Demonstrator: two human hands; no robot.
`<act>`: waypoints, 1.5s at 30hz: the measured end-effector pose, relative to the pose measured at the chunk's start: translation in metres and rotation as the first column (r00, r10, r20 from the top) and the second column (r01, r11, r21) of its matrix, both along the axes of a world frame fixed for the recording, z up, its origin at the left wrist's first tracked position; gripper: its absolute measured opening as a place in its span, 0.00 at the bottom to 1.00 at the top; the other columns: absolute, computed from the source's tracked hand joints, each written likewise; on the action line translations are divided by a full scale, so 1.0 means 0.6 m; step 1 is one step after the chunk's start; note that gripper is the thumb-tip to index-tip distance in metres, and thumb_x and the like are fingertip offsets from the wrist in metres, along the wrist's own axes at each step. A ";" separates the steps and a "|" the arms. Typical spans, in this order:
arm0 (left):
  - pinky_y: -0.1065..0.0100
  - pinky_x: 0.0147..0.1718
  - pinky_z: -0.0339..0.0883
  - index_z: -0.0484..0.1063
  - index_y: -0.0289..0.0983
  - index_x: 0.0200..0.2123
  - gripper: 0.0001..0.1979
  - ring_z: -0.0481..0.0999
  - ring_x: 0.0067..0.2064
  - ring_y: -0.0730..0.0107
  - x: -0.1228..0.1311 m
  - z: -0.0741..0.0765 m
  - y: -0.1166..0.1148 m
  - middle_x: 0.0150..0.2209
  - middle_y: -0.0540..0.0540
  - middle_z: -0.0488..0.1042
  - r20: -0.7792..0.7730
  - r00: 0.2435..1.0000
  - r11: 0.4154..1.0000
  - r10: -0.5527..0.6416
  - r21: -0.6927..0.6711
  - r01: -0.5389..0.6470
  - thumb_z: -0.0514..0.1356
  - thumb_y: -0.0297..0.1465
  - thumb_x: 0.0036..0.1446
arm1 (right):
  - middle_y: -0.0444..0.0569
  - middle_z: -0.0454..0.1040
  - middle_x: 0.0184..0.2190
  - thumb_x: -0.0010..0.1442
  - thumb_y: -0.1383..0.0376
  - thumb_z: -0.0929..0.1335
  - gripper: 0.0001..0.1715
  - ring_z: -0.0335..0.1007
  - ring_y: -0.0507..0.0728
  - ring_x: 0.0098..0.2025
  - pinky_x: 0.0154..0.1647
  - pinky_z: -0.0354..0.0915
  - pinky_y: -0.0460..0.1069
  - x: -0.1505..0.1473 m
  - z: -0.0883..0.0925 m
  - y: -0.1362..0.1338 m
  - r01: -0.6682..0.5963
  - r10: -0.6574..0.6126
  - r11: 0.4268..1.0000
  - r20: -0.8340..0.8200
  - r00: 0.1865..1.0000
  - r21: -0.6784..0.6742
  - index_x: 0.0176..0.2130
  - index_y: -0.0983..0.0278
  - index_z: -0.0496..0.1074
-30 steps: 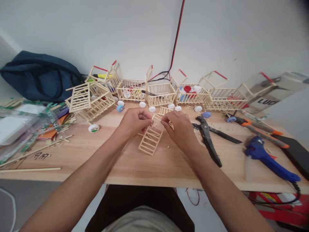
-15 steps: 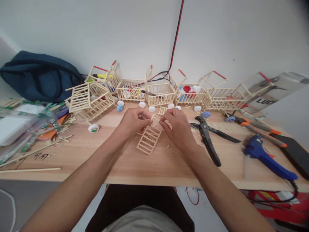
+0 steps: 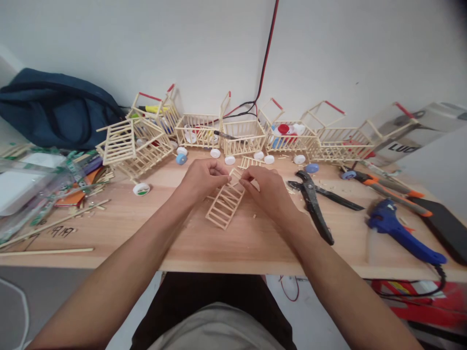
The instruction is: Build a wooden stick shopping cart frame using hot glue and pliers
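Note:
Between my hands a small ladder-like frame of thin wooden sticks [image 3: 225,206] lies tilted over the wooden table. My left hand [image 3: 204,179] pinches its far left edge between thumb and fingers. On the opposite side, my right hand [image 3: 263,184] has thumb and forefinger closed at the frame's far right edge. The fingertips hide the exact contact. Just beyond them, a second slatted stick piece [image 3: 250,163] lies on the table, partly covered by my right hand.
Miniature stick shopping carts [image 3: 242,138] with bottle-cap wheels line the wall. Black cutters [image 3: 310,199], a blue glue gun [image 3: 401,236] and orange-handled pliers [image 3: 394,192] lie to the right. Bagged sticks [image 3: 36,189] and a blue bag [image 3: 62,112] are at left.
My hands stay at the frame, with only slight finger shifts. The right hand has moved a little, uncovering more of the slatted piece behind. The view has tilted slightly.

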State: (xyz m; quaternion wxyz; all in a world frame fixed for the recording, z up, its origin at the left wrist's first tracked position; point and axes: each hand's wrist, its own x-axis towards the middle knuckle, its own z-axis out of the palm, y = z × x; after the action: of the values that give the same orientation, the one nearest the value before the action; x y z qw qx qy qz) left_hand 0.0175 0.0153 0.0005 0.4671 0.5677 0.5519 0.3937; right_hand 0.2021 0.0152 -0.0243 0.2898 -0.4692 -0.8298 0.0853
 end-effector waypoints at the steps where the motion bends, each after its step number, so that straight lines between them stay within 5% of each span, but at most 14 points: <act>1: 0.78 0.17 0.55 0.70 0.33 0.25 0.06 0.65 0.17 0.81 0.000 -0.003 0.002 0.18 0.52 0.71 -0.001 1.000 1.000 0.006 -0.001 -0.006 0.66 0.25 0.45 | 0.46 0.75 0.32 0.61 0.68 0.66 0.04 0.68 0.56 0.36 0.38 0.52 0.50 0.000 0.000 0.000 -0.002 0.002 1.000 -0.002 1.000 -0.002 0.32 0.63 0.69; 11: 0.75 0.19 0.59 0.72 0.33 0.26 0.09 0.71 0.21 0.75 0.007 -0.029 0.007 0.21 0.48 0.74 0.051 0.999 0.996 -0.001 -0.091 0.006 0.67 0.32 0.47 | 0.49 0.75 0.33 0.63 0.67 0.64 0.06 0.67 0.58 0.38 0.39 0.51 0.51 -0.009 -0.001 -0.005 0.048 -0.053 0.997 0.076 0.996 0.060 0.33 0.62 0.67; 26: 0.73 0.21 0.65 0.73 0.32 0.23 0.07 0.73 0.20 0.73 0.009 -0.018 0.002 0.19 0.48 0.74 0.241 0.971 0.972 0.011 -0.230 0.046 0.65 0.29 0.49 | 0.49 0.76 0.35 0.65 0.63 0.63 0.09 0.68 0.58 0.39 0.41 0.54 0.51 -0.013 0.004 -0.004 0.003 -0.006 0.998 0.043 0.999 0.062 0.34 0.62 0.70; 32: 0.74 0.20 0.63 0.74 0.32 0.24 0.07 0.72 0.20 0.74 0.008 -0.014 0.000 0.19 0.47 0.74 0.209 0.977 0.975 0.040 -0.224 0.008 0.66 0.30 0.50 | 0.47 0.75 0.31 0.67 0.63 0.58 0.17 0.68 0.55 0.34 0.37 0.57 0.49 -0.007 0.014 -0.004 -0.014 0.006 0.998 -0.124 0.992 -0.058 0.33 0.62 0.71; 38: 0.74 0.20 0.62 0.74 0.33 0.24 0.08 0.71 0.19 0.75 0.008 -0.015 0.001 0.19 0.48 0.73 0.191 0.981 0.981 0.043 -0.196 -0.005 0.67 0.32 0.48 | 0.48 0.77 0.35 0.66 0.61 0.59 0.14 0.71 0.55 0.37 0.39 0.62 0.49 0.003 0.009 -0.001 -0.030 -0.019 0.988 -0.316 0.949 -0.149 0.40 0.62 0.72; 45: 0.74 0.21 0.63 0.74 0.33 0.24 0.08 0.70 0.19 0.77 0.009 -0.015 0.001 0.20 0.48 0.73 0.210 0.976 0.977 0.055 -0.212 -0.009 0.67 0.32 0.48 | 0.49 0.79 0.38 0.61 0.62 0.64 0.15 0.72 0.55 0.36 0.38 0.64 0.51 0.011 0.005 0.007 -0.098 -0.024 0.941 -0.352 0.936 -0.325 0.45 0.62 0.75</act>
State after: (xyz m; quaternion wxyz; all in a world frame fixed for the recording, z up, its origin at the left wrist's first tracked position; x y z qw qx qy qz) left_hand 0.0230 0.0159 -0.0085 0.5748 0.4604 0.5458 0.3997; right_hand 0.2086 0.0196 -0.0214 0.3469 -0.4730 -0.7466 0.3139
